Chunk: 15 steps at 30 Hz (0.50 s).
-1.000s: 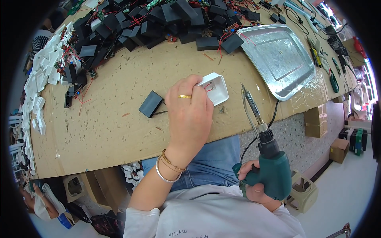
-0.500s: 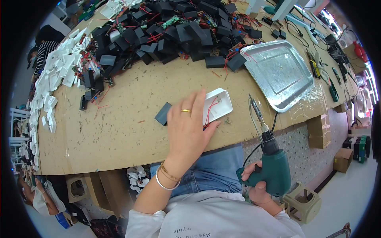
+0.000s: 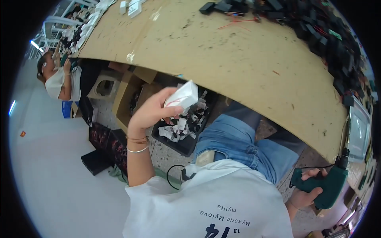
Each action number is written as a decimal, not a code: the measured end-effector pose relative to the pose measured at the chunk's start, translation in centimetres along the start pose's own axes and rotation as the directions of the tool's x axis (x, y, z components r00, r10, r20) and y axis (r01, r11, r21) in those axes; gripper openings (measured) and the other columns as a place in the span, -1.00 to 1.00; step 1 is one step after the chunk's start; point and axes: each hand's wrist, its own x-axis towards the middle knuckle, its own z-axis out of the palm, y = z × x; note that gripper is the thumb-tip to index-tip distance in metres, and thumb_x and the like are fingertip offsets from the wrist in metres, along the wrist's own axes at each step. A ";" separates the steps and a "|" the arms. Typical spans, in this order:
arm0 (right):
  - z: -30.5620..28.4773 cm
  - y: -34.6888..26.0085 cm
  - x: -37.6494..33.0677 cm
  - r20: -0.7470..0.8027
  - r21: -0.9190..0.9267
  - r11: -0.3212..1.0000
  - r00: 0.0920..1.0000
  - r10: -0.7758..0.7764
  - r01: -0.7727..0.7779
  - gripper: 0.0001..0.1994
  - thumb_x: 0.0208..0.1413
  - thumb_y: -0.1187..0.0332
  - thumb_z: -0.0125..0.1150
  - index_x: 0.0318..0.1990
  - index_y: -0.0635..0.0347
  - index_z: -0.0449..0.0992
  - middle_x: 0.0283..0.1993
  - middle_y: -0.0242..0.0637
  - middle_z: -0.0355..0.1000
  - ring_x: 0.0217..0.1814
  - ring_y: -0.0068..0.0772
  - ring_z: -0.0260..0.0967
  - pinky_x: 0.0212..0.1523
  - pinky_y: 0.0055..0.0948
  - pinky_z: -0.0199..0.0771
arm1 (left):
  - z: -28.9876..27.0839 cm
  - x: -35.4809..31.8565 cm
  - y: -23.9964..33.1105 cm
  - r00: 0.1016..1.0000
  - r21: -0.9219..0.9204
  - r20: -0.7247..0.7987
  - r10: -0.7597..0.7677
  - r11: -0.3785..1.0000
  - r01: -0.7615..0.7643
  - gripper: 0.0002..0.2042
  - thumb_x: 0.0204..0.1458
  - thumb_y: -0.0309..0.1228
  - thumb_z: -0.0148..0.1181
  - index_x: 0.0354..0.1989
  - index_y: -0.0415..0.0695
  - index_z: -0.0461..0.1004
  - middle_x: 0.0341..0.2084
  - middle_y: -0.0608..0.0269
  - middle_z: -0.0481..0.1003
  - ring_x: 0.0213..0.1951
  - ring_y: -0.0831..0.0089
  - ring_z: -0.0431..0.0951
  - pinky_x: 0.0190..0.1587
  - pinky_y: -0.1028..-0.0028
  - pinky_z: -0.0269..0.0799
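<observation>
My left hand [image 3: 152,110] is closed around a small white plastic case [image 3: 185,95] with red wires across its side. It holds the case past the table's near edge, above a dark bin [image 3: 180,147] filled with white and black scraps. At the right, my right hand [image 3: 305,194] grips the handle of a green pistol-shaped soldering gun [image 3: 332,187]. The gun's tip points up, away from me, beside a silver metal tray [image 3: 359,131]. My left fingers hide part of the case.
A cardboard-covered table [image 3: 222,59] spans the view, with black boxes and wired boards [image 3: 317,39] heaped far right. White cases [image 3: 134,8] lie far left. Below are a cardboard box [image 3: 127,93] and a beige stool [image 3: 104,88]. Another person [image 3: 59,81] works at left.
My view has swung to the left. My left hand has picked up the white case and carried it off the table, over the bin. My right hand keeps hold of the soldering gun.
</observation>
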 end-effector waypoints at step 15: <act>4.7 -2.2 0.6 0.108 -0.157 0.987 0.994 -0.019 0.036 -0.37 0.07 -0.06 0.16 0.09 0.28 0.22 -0.28 -0.28 0.31 -0.40 -0.57 0.26 -0.30 -0.55 0.29 | -5.1 7.9 6.4 0.271 0.658 -0.655 0.705 0.709 -0.254 -0.80 0.06 -0.38 0.15 -0.26 -0.29 0.48 -0.46 0.07 0.52 -0.44 0.38 0.54 -0.33 0.47 0.43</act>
